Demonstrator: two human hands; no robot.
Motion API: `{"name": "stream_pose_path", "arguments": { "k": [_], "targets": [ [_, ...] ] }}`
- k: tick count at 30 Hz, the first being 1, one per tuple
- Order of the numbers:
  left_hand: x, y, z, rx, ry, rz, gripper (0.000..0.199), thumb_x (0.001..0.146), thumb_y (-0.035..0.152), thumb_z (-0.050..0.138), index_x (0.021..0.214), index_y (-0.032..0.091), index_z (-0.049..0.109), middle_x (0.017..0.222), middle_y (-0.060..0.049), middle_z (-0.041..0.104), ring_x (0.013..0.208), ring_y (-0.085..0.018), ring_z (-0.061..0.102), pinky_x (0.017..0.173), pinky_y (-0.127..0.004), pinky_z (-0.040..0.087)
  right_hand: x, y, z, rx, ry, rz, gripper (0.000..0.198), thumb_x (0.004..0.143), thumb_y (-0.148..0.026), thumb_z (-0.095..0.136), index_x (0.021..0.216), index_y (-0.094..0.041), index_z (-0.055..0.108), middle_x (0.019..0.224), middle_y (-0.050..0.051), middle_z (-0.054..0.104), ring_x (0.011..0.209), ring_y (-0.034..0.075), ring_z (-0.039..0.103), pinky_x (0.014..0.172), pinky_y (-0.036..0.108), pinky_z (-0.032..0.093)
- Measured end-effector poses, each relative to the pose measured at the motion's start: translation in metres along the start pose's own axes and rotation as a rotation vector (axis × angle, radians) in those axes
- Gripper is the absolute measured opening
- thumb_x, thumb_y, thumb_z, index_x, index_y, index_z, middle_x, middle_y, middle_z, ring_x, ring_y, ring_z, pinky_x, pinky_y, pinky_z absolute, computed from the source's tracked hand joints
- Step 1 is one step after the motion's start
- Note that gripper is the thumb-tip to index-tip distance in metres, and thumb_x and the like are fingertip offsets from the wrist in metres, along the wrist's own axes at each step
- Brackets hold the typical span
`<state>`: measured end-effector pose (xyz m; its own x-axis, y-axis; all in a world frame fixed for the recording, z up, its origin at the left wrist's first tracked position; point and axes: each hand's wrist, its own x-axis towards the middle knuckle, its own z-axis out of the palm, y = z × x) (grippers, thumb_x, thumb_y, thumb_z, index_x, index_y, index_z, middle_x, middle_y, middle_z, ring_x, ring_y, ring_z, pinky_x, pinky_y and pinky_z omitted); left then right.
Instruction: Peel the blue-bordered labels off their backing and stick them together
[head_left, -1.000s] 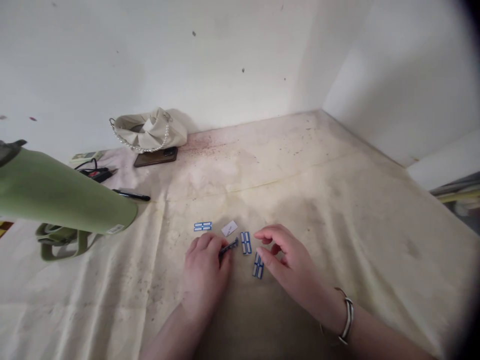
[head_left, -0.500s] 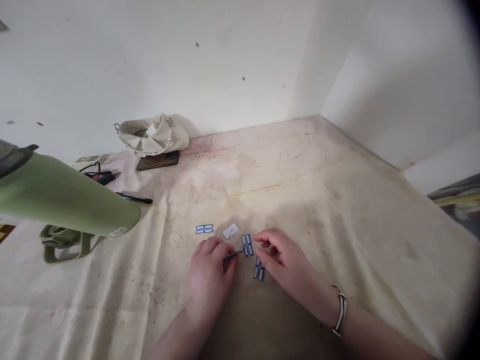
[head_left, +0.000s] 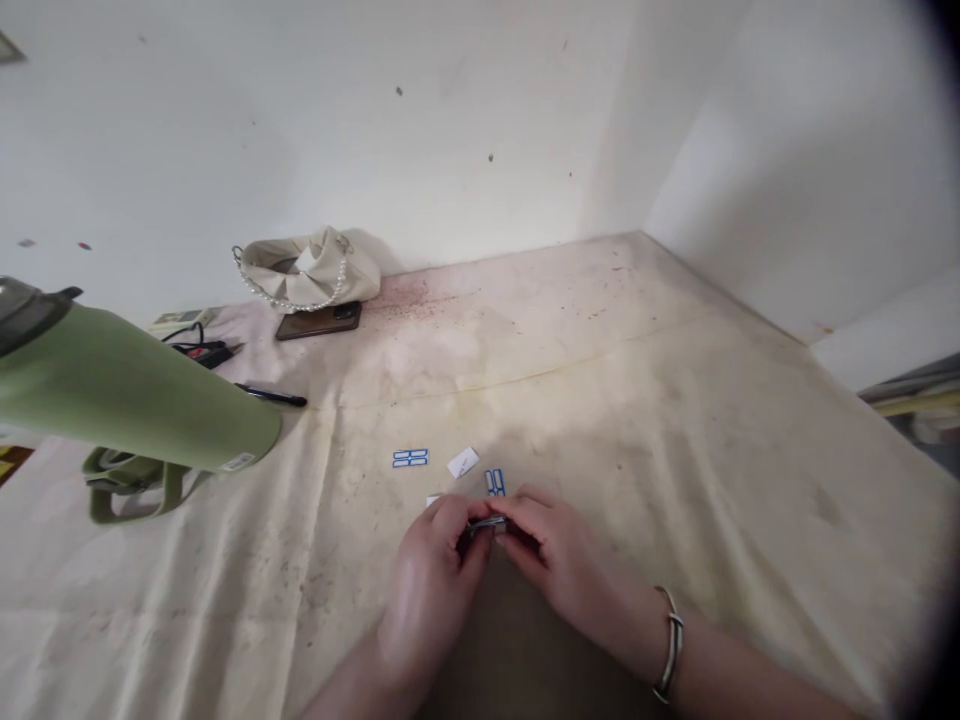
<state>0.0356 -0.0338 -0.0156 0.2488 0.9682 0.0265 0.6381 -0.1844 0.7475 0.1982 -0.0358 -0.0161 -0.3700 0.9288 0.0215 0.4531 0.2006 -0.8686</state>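
"Where was that small, slim, dark, metallic-looking piece (head_left: 487, 522)?"

"Right between the hands. The bare left hand (head_left: 431, 570) pinched one end, thumb on the near side, and the bare right hand (head_left: 559, 548), a pale bangle (head_left: 676, 640) round its wrist, pinched the other. The fingers hid too much for me to tell its full shape."

"Heavy, would you have said?"

"Light, I judged, and stiff; perhaps slippery, if that shine was smooth metal. I'd have held it by its two ends, just as they did."

"And around the hands?"

"A white, blue-bordered paper label sheet (head_left: 495, 481) lay just beyond the fingertips, partly covered. Farther out, past the left hand, were a white paper slip (head_left: 463, 462) with dark marks and another blue-bordered sheet (head_left: 410, 458), all on the cream-clothed table (head_left: 585, 400). A tall, pale green bottle (head_left: 150, 390) stood well to their left."
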Motion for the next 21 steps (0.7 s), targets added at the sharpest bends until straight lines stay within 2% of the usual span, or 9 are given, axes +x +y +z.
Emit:
{"name": "stream_pose_path", "arguments": {
  "k": [5, 12, 18, 21],
  "targets": [
    [-0.0009, 0.0006, 0.0018, -0.017, -0.002, -0.015, 0.019, 0.077, 0.01, 0.052, 0.086, 0.022, 0.062, 0.08, -0.001, 0.064, 0.076, -0.017, 0.059, 0.067, -0.028, 0.045, -0.0002, -0.0004, -0.0017, -0.001, 0.013, -0.007, 0.018, 0.086, -0.013, 0.047, 0.095, -0.019, 0.062, 0.087, 0.004, 0.061, 0.078, 0.015, 0.056, 0.071, 0.028, 0.045],
    [-0.0016, -0.0019, 0.0032, -0.203, 0.044, -0.157, 0.012, 0.08, 0.023, 0.054, 0.084, 0.019, 0.064, 0.072, -0.002, 0.065, 0.067, -0.017, 0.058, 0.058, -0.025, 0.043, 0.0015, 0.0057, -0.0053, -0.005, 0.108, 0.11, 0.014, 0.088, -0.023, 0.048, 0.082, -0.018, 0.06, 0.074, 0.001, 0.059, 0.066, 0.014, 0.053, 0.059, 0.025, 0.041],
    [-0.0025, -0.0001, 0.0018, -0.283, 0.017, -0.152, 0.016, 0.085, 0.026, 0.048, 0.088, 0.02, 0.062, 0.074, -0.001, 0.065, 0.068, -0.016, 0.059, 0.062, -0.025, 0.045, 0.0009, 0.0035, -0.0041, 0.052, 0.061, 0.03, 0.017, 0.089, -0.022, 0.046, 0.09, -0.02, 0.063, 0.083, 0.002, 0.063, 0.075, 0.015, 0.057, 0.068, 0.027, 0.045],
    [-0.0016, 0.0009, -0.001, -0.339, 0.114, -0.185, 0.014, 0.083, 0.029, 0.053, 0.087, 0.019, 0.063, 0.075, -0.002, 0.065, 0.072, -0.017, 0.059, 0.066, -0.027, 0.046, 0.0017, 0.0057, -0.0095, 0.033, 0.121, 0.078, 0.023, 0.087, -0.023, 0.048, 0.108, -0.02, 0.058, 0.093, 0.005, 0.062, 0.078, 0.016, 0.058, 0.07, 0.03, 0.047]
  ]
}}
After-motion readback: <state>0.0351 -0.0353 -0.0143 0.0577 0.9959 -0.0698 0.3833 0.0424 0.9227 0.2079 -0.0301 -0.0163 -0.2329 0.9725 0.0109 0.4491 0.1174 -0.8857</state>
